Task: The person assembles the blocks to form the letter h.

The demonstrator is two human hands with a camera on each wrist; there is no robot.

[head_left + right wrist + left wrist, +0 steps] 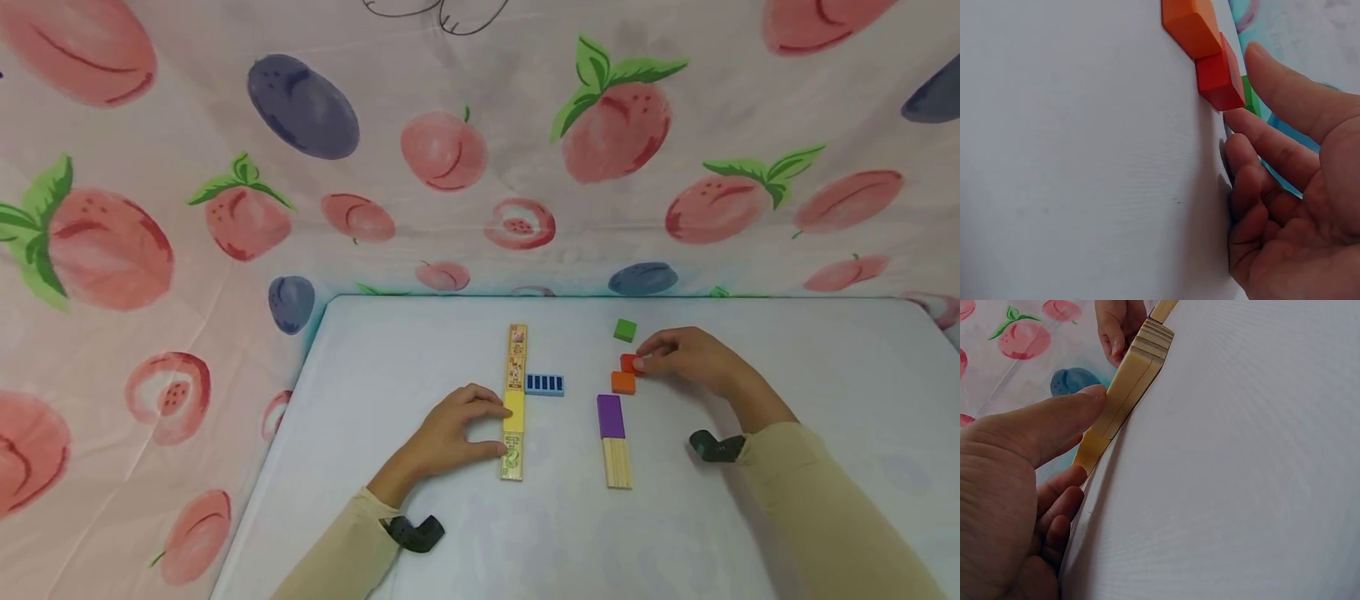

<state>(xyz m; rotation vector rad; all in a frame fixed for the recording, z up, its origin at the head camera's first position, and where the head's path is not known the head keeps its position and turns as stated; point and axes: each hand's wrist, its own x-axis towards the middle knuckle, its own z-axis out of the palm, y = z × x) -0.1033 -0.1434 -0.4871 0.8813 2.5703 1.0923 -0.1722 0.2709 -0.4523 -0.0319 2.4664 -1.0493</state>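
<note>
My left hand point(455, 425) reaches a row of flat blocks from the left, thumb and index finger spread apart. Its index fingertip touches a plain yellow block point(514, 412), and its thumb lies at a block with a green print point(512, 457). In the left wrist view the thumb point(1075, 415) rests against the row's side. My right hand point(686, 360) is at a red block point(627, 362), fingertips by its right side. The right wrist view shows the thumb held apart from the red block point(1219, 78). An orange block point(623, 382) adjoins the red one.
Two printed blocks point(517, 358) top the left row, with a blue slotted block point(545, 384) on its right. A green block point(625, 330) lies behind the red one. Nearer are a purple block point(611, 416) and a plain wooden block point(617, 463). Fruit-print cloth point(442, 150) hangs behind the white table point(555, 542).
</note>
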